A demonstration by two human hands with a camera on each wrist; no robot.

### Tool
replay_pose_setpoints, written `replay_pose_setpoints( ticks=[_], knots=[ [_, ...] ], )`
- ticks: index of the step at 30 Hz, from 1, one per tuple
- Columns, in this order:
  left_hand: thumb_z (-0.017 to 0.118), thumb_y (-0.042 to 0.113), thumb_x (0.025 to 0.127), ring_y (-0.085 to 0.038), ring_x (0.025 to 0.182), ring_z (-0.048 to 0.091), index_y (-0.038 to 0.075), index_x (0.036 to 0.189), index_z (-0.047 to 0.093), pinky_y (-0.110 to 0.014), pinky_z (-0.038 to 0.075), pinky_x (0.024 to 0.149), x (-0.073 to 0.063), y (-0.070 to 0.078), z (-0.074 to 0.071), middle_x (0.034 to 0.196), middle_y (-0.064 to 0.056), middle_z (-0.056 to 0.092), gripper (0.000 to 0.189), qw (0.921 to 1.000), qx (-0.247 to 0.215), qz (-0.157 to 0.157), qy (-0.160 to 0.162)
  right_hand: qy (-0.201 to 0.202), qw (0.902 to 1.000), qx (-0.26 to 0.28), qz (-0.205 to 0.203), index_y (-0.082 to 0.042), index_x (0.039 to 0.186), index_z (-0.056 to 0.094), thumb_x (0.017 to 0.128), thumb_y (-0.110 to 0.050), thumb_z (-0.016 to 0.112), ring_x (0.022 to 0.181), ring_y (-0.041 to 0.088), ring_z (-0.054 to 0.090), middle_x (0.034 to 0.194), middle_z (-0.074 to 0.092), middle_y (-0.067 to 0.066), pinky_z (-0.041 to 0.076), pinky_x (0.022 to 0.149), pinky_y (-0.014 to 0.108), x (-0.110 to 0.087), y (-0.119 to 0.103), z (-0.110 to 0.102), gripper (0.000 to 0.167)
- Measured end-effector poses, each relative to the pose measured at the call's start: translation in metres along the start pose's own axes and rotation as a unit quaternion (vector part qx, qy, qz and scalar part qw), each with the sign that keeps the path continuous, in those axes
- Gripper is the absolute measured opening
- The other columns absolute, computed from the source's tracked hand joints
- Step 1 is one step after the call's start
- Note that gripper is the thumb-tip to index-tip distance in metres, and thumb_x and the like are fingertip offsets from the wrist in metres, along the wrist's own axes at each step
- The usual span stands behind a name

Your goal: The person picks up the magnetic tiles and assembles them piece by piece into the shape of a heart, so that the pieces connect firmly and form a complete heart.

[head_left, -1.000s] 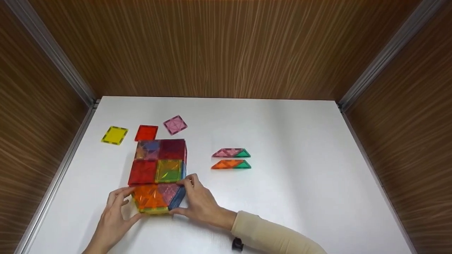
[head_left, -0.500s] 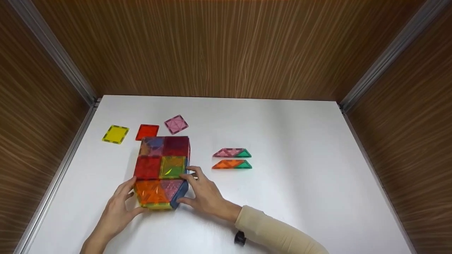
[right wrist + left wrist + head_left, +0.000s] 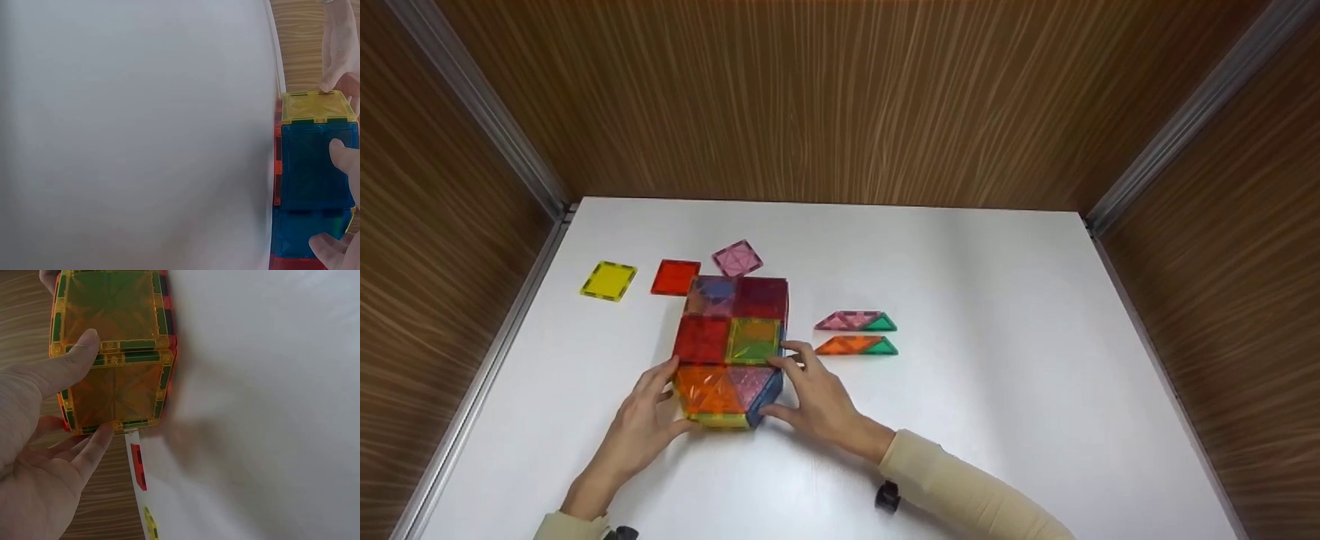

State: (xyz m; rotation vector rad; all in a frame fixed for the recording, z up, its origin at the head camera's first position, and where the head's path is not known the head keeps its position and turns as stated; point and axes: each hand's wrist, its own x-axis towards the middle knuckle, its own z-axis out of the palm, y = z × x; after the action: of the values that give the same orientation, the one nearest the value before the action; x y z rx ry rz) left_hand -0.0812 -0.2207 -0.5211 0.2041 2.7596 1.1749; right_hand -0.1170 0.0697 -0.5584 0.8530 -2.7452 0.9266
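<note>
A long box built of see-through magnetic tiles (image 3: pixel 703 339) sits left of the middle of the table in the head view. Its top shows red, yellow-green, orange, pink and purple squares. My left hand (image 3: pixel 639 431) grips its near left corner, with the thumb on a yellow tile (image 3: pixel 115 315) and fingers on the adjoining side in the left wrist view. On the other side, my right hand (image 3: pixel 825 401) holds the box, its thumb and fingers against the blue side tiles (image 3: pixel 315 166). The box's underside is hidden.
Yellow (image 3: pixel 609 281), red (image 3: pixel 673 277) and pink (image 3: pixel 737 258) square tiles lie behind the box; its far end reaches the red and pink ones. To its right lie two flat trapezoid strips, one pink and green (image 3: pixel 855 322), one orange and green (image 3: pixel 855 346). Wood-grain panels (image 3: pixel 840 97) bound the table.
Both hands have shifted the tile box to the right and away from me, nearer the pink square and the strips. The left sleeve has come into view. The loose tiles stay put.
</note>
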Motion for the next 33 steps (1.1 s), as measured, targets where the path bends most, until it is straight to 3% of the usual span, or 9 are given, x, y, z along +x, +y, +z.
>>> replay_pose_setpoints(
  ticks=[6, 9, 13, 18, 23, 28, 33],
  knots=[
    [0.089, 0.017, 0.085, -0.046, 0.133, 0.061, 0.001, 0.165, 0.026, -0.056, 0.051, 0.111, 0.01, 0.005, -0.002, 0.164, -0.025, 0.035, 0.102, 0.9997, 0.006, -0.003, -0.023, 0.008, 1.0, -0.004, 0.004, -0.018, 0.148, 0.053, 0.088, -0.043, 0.085, 0.11, 0.024, 0.069, 0.154, 0.046, 0.013, 0.063, 0.087, 0.036, 0.001, 0.007, -0.003, 0.072],
    [0.088, 0.016, 0.085, -0.05, 0.139, 0.054, 0.002, 0.167, 0.021, -0.06, 0.049, 0.113, 0.013, 0.003, -0.013, 0.165, -0.028, 0.034, 0.107, 0.9988, 0.009, 0.001, -0.048, 0.008, 0.9999, -0.006, 0.003, -0.018, 0.147, 0.053, 0.088, -0.044, 0.085, 0.108, 0.024, 0.068, 0.154, 0.046, 0.013, 0.063, 0.087, 0.035, 0.002, 0.008, -0.004, 0.072],
    [0.085, 0.015, 0.088, -0.055, 0.142, 0.047, 0.002, 0.165, 0.026, -0.068, 0.044, 0.113, 0.027, -0.006, -0.035, 0.162, -0.032, 0.038, 0.097, 0.9975, 0.04, 0.008, -0.057, 0.011, 0.9998, -0.015, -0.004, -0.019, 0.147, 0.054, 0.089, -0.045, 0.084, 0.105, 0.023, 0.068, 0.154, 0.047, 0.012, 0.063, 0.086, 0.034, 0.001, 0.009, -0.004, 0.071],
    [0.073, 0.024, 0.099, -0.055, 0.144, 0.044, 0.001, 0.157, 0.044, -0.071, 0.036, 0.119, 0.064, -0.023, -0.054, 0.157, -0.031, 0.046, 0.068, 0.9956, 0.09, 0.013, -0.022, 0.005, 0.9998, -0.017, -0.001, -0.02, 0.149, 0.053, 0.091, -0.05, 0.081, 0.111, 0.023, 0.067, 0.155, 0.046, 0.011, 0.062, 0.09, 0.035, -0.002, 0.011, -0.005, 0.071],
    [0.068, 0.023, 0.103, -0.051, 0.135, 0.053, -0.002, 0.147, 0.056, -0.067, 0.039, 0.118, 0.112, -0.041, -0.056, 0.144, -0.031, 0.057, 0.053, 0.9911, 0.124, 0.048, 0.015, 0.002, 0.9998, -0.017, 0.01, -0.02, 0.15, 0.053, 0.091, -0.052, 0.079, 0.116, 0.023, 0.066, 0.157, 0.045, 0.011, 0.062, 0.093, 0.036, -0.003, 0.01, -0.006, 0.072],
    [0.064, 0.023, 0.106, -0.05, 0.133, 0.053, 0.0, 0.148, 0.056, -0.066, 0.041, 0.118, 0.146, -0.056, -0.047, 0.143, -0.03, 0.054, 0.048, 0.986, 0.162, 0.041, -0.002, -0.002, 0.9997, -0.021, 0.011, -0.021, 0.151, 0.053, 0.091, -0.053, 0.078, 0.119, 0.023, 0.066, 0.158, 0.045, 0.01, 0.061, 0.097, 0.036, -0.003, 0.008, -0.006, 0.073],
    [0.062, 0.022, 0.106, -0.051, 0.138, 0.047, 0.001, 0.15, 0.053, -0.066, 0.039, 0.12, 0.166, -0.068, -0.041, 0.15, -0.031, 0.047, 0.05, 0.9825, 0.181, 0.043, -0.008, 0.001, 0.9996, -0.027, 0.002, -0.019, 0.149, 0.054, 0.091, -0.052, 0.079, 0.116, 0.022, 0.068, 0.157, 0.045, 0.01, 0.062, 0.097, 0.035, -0.002, 0.009, -0.005, 0.071]
  ],
)
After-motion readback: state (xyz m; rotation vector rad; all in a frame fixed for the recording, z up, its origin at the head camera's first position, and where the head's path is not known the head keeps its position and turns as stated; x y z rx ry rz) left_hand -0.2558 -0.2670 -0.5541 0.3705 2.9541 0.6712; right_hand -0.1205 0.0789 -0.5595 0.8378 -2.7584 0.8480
